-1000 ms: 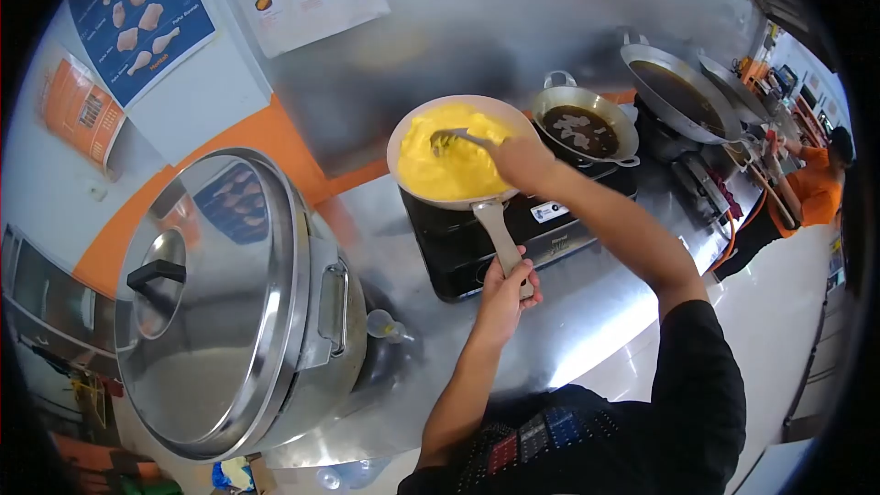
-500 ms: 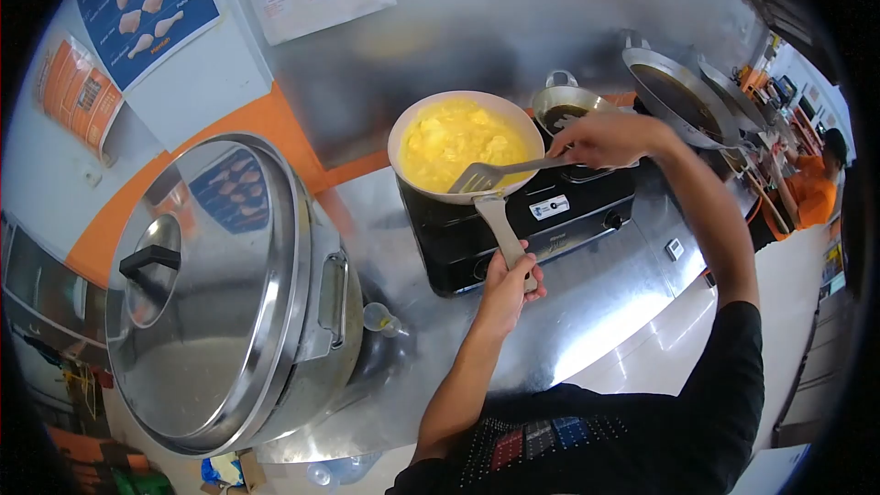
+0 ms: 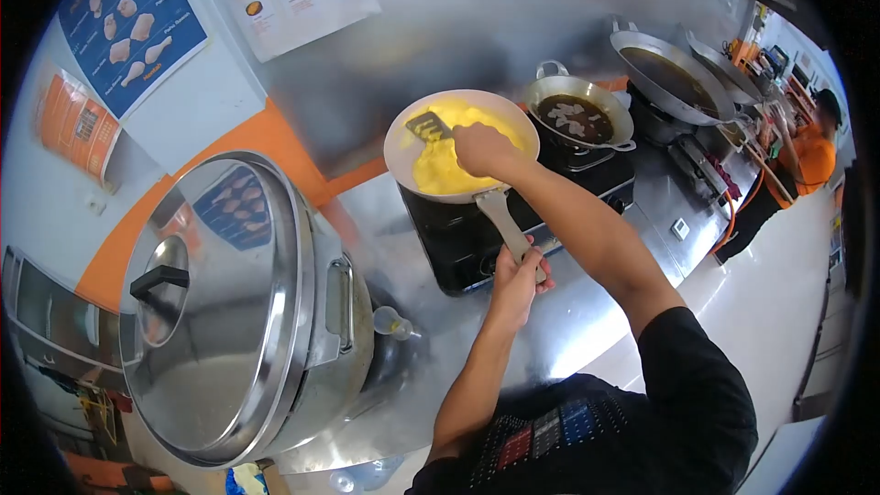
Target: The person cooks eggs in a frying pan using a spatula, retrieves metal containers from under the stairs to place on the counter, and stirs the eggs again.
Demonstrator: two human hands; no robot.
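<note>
Frying pan (image 3: 398,158), pale inside, rests on the left part of a black stove (image 3: 438,252), with its handle pointing toward the person. At my far left stands a large steel pot (image 3: 215,312) with its lid on, near the stove but apart from it.

Inside the pan, the flat head of a spatula (image 3: 429,126) is in the yellow mixture (image 3: 446,174), toward the far left side. The mixture looks soft and wet, and I think it would tear and slide easily under a stiff edge. The right hand (image 3: 481,148), above the pan, is closed around the spatula; its fingers hide most of the grip, so I cannot tell exactly how they lie.

Next comes the pan's long handle (image 3: 498,218). The left hand (image 3: 515,282) is wrapped around its outer end, and this seems the right place to hold, because the rim is probably hot. The pan should be rigid, not very heavy, but it may turn or slip on the burner if the handle is loose.

Further right, a small wok (image 3: 623,125) with dark liquid sits just beside the pan.
</note>
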